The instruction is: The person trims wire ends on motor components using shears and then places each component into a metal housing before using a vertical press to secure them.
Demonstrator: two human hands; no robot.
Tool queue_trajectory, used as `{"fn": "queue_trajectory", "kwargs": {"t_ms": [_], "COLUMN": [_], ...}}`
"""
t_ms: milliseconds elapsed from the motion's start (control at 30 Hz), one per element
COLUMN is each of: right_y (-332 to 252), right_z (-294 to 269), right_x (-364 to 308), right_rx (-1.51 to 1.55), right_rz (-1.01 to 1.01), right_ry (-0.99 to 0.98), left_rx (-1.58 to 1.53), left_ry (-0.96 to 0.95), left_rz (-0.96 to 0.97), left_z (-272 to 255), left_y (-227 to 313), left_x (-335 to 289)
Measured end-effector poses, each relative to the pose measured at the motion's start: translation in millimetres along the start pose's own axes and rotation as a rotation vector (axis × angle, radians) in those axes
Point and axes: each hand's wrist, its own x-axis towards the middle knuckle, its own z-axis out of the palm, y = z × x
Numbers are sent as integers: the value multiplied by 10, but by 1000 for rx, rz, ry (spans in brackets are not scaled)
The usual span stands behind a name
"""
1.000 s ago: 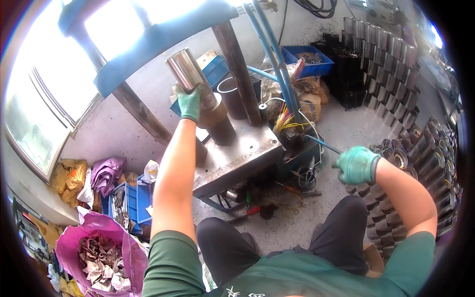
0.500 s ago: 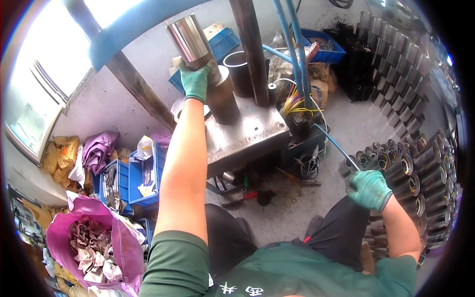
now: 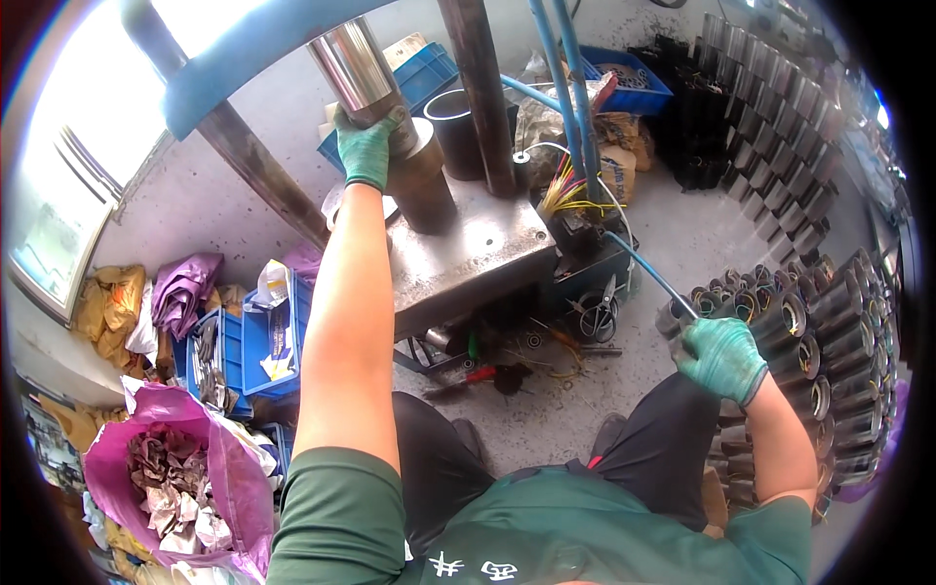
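Seemingly, cylinder [image 3: 355, 66] against left hand [image 3: 364, 153], rod [image 3: 650, 270] in right [image 3: 721, 359]

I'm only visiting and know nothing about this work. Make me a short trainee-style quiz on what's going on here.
1. True or false: the right hand holds nothing.
2. Which does the left hand grasp? (a) blue crate (b) metal cylinder (c) scissors
3. Fill in: the pink sack of crumpled scraps stands on the picture's ____ side.

Key: 1. False; it grips a blue rod. 2. b. 3. left.
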Motion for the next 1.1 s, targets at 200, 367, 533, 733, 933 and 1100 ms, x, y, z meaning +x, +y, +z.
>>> {"fn": "queue_trajectory", "kwargs": {"t_ms": [200,367,533,733,933,1100], "right_y": [13,11,98,82,110,266], "right_z": [1,-23,17,-250,-1001,-1285], "right_x": [-8,4,2,212,1504,1989], "right_rx": [-1,6,76,52,42,52], "right_rz": [-11,-32,-110,-120,-207,-50], "right_ry": [5,-6,18,98,975,914], "left_rx": [-11,18,45,85,114,-13], "left_ry": [3,5,14,17,32,-24], "left_rz": [1,8,-13,-57,-45,-26], "left_z": [3,-22,-9,-39,-83,19], "left_y": [-39,-69,-69,-66,-97,-43], "left_x": [14,31,36,35,18,22]}}
